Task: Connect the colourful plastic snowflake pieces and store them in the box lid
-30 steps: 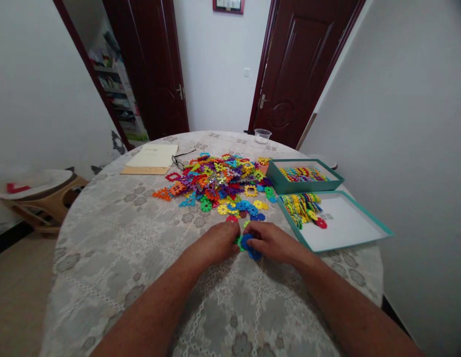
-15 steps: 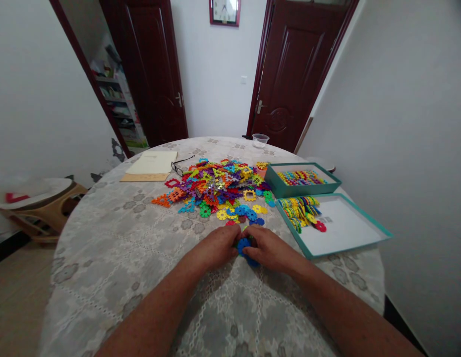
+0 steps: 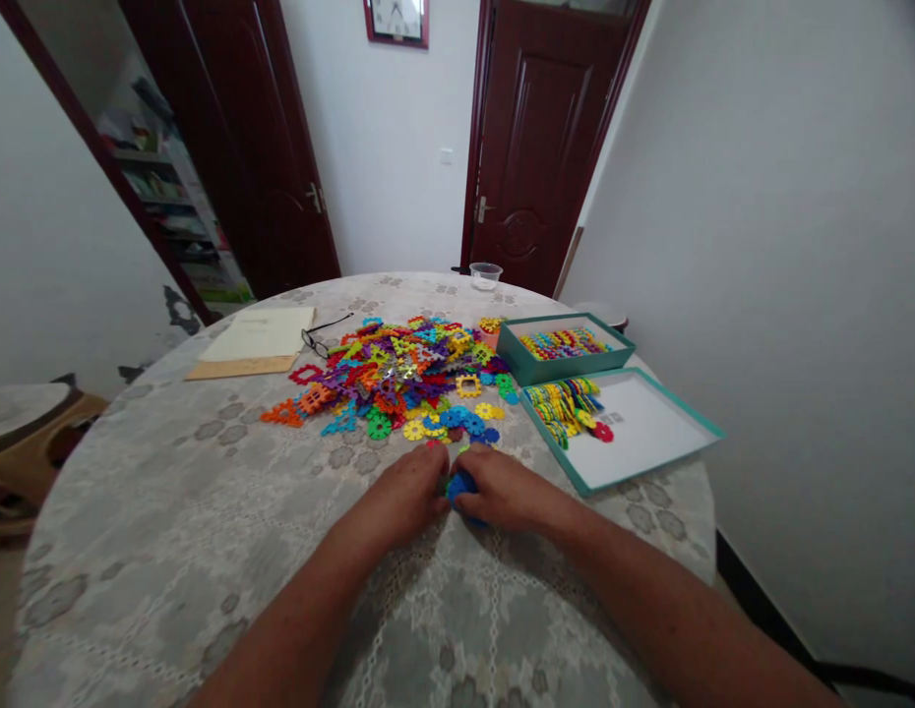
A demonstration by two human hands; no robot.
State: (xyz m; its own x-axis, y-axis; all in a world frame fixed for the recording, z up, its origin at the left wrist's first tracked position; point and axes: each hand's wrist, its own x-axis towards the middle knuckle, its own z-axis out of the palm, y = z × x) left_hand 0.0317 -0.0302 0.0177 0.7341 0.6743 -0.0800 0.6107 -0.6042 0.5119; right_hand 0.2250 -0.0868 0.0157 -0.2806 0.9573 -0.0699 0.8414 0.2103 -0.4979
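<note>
One cloth-covered counter (image 3: 169, 521) carries everything, with a pile (image 3: 398, 369) of coloured plastic pieces heaped on it. Right of the pile lies a shallow, green-edged white tray (image 3: 660, 433); also to the right of the pile, just beyond that tray, stands a deeper green box (image 3: 547, 370). On the near side of the pile, two hands meet: the right hand (image 3: 502, 487) grasps blue discs (image 3: 463, 489) between thumb and fingers, while the left hand (image 3: 411, 487) curls against their other side, its grip hidden, so I cannot tell what it holds. To handle the discs well, I would line up their notched edges, steady them under the right thumb, and press gently so none slides out.
</note>
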